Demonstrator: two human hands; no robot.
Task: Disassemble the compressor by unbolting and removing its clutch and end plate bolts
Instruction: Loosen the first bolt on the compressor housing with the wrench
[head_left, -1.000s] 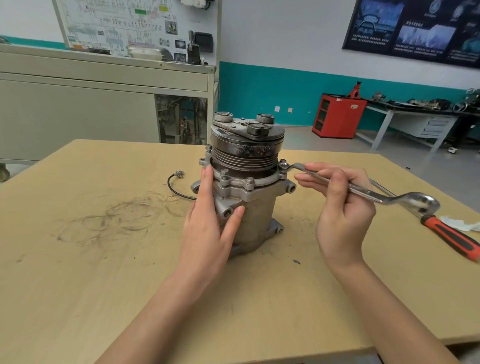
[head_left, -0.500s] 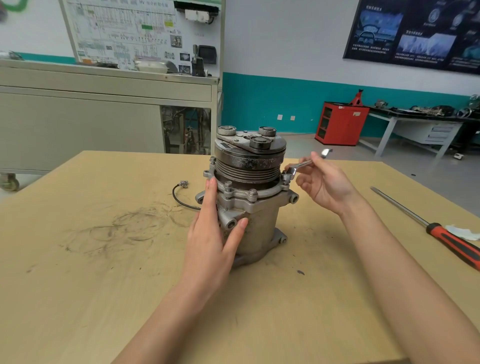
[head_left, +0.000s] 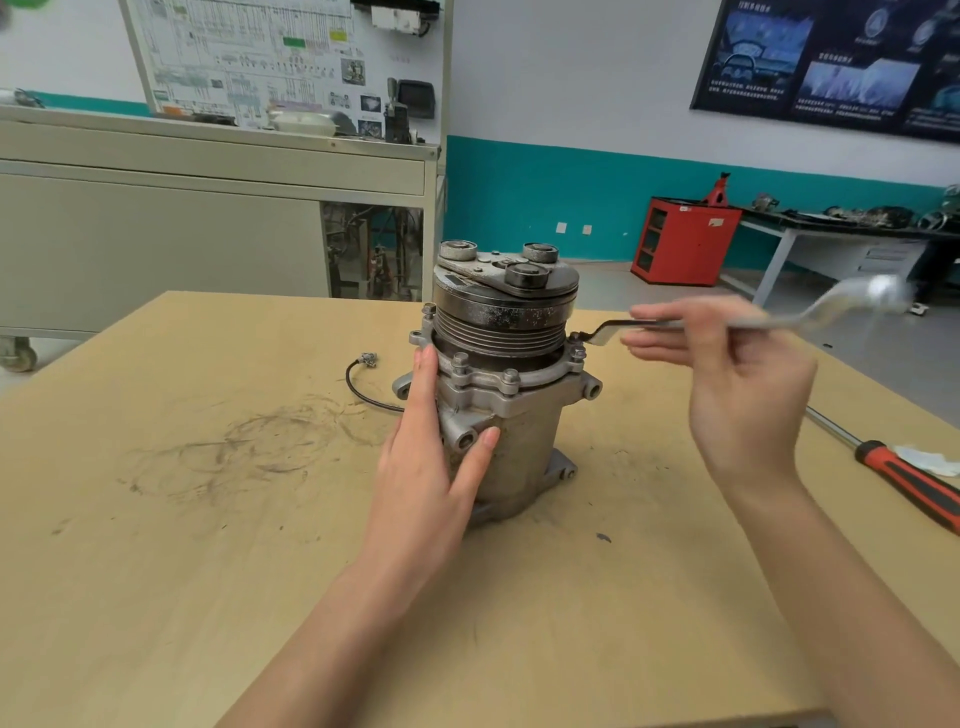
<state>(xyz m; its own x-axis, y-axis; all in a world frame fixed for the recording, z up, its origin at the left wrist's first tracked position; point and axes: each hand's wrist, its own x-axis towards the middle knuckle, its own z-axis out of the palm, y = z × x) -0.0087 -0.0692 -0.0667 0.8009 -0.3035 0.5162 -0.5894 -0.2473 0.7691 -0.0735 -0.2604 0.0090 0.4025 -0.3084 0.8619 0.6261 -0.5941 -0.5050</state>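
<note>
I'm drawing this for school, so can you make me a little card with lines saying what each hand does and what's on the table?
Left hand: flat against the compressor
Right hand: holds the wrench, its end at a bolt on the compressor's rim
Compressor: standing upright on the table
Also on table: red-handled screwdriver, thin black cable

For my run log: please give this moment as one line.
left hand: steadies compressor | right hand: holds wrench at flange bolt | screwdriver: on table
</note>
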